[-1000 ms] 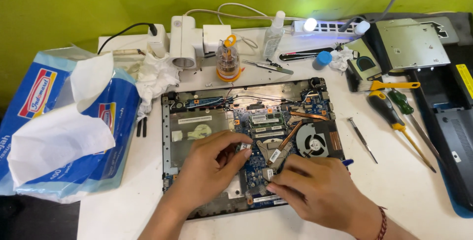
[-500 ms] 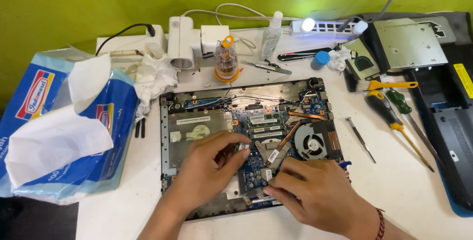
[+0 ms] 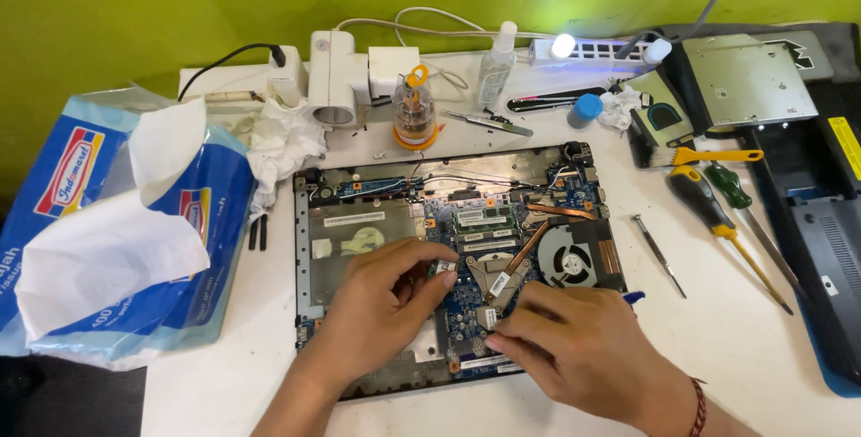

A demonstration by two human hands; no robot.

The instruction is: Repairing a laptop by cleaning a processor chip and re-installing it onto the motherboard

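An opened laptop base [image 3: 359,231] lies on the white table, with its blue motherboard [image 3: 471,298], copper heat pipe [image 3: 529,244] and fan [image 3: 569,262] exposed. My left hand [image 3: 381,311] rests on the board, thumb and forefinger pinched on a small white-labelled part [image 3: 444,266] near the memory slots. My right hand [image 3: 574,352] lies over the board's lower right corner, fingertips down on the board by the front edge. It is closed around a thin tool whose blue end [image 3: 633,297] sticks out behind the knuckles.
A blue tissue pack [image 3: 108,231] sits left of the laptop. Behind the laptop are a small oil bottle [image 3: 414,109], a spray bottle [image 3: 495,65] and a power strip [image 3: 592,49]. To the right lie screwdrivers [image 3: 713,217], a brush [image 3: 700,157], a drive [image 3: 749,78] and a dark laptop cover [image 3: 825,249].
Both hands stay over the motherboard. My right hand has slid slightly towards the front edge, and my left fingertips have shifted a little on the board.
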